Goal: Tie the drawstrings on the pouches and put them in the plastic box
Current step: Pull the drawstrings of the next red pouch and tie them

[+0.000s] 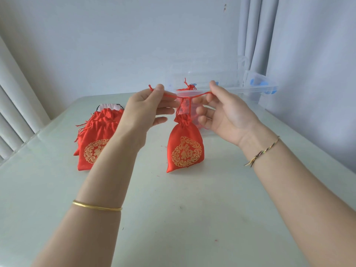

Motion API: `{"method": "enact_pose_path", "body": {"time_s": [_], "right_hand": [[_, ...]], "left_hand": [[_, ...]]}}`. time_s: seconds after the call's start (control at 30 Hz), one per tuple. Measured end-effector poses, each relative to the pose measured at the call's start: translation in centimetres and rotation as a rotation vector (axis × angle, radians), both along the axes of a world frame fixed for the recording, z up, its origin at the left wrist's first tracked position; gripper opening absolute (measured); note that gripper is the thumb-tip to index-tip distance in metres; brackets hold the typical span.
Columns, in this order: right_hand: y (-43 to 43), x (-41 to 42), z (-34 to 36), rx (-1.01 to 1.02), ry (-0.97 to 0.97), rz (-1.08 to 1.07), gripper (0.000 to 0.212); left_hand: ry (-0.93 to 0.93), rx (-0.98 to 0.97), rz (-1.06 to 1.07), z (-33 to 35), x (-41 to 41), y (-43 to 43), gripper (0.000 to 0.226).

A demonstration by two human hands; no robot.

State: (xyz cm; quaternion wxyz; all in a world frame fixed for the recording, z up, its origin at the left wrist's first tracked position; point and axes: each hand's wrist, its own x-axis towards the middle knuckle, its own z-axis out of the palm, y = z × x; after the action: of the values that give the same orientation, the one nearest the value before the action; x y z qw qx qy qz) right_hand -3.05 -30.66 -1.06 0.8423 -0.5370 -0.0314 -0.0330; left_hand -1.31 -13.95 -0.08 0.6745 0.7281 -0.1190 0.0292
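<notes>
The left forearm hides part of the pile of red pouches [90,145] at far left, so I cannot count them. One pouch [185,149] hangs at centre over the counter [173,209] by its drawstring [190,95]. The left hand [148,106] and right hand [223,112] each pinch one end, other fingers loose. Behind, the clear plastic box [250,87] blurs its red contents.

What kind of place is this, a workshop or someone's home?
Probably a plain room at home: a pale table against a bare wall, a grey curtain, plus a pile of red pouches and a clear plastic box.
</notes>
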Motion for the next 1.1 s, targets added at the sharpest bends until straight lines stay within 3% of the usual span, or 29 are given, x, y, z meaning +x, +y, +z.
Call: {"method": "enact_pose_path", "body": {"time_s": [0.1, 0.2, 0.27, 0.4, 0.53, 0.83, 1.1], "right_hand": [[0.3, 0.0, -0.4, 0.256, 0.046, 0.145, 0.048], [0.4, 0.2, -0.8, 0.363, 0.064, 0.193, 0.045], [0.2, 0.3, -0.9, 0.245, 0.08, 0.144, 0.04], [-0.7, 0.5, -1.3, -0.08, 0.139, 0.057, 0.036], [-0.7, 0.4, -1.5, -0.153, 0.189, 0.012, 0.035], [-0.5, -0.5, 1.0, -0.105, -0.016, -0.016, 0.031], [0.7, -1.1, 1.2, -0.249, -0.113, 0.003, 0.026]], "left_hand": [[0.029, 0.056, 0.09, -0.2, 0.3, -0.1, 0.04], [0.012, 0.094, 0.218, -0.7, 0.6, -0.1, 0.048], [0.061, -0.016, 0.255, -0.9, 1.0, 0.3, 0.049], [0.231, -0.481, 0.14, -0.9, 1.5, 0.7, 0.04], [0.179, -0.556, 0.027, -0.8, 0.9, -0.4, 0.044], [0.006, 0.168, -0.272, 0.5, -0.7, -0.4, 0.02], [-0.087, 0.301, -0.252, 0.3, -1.2, -1.3, 0.019]]}}
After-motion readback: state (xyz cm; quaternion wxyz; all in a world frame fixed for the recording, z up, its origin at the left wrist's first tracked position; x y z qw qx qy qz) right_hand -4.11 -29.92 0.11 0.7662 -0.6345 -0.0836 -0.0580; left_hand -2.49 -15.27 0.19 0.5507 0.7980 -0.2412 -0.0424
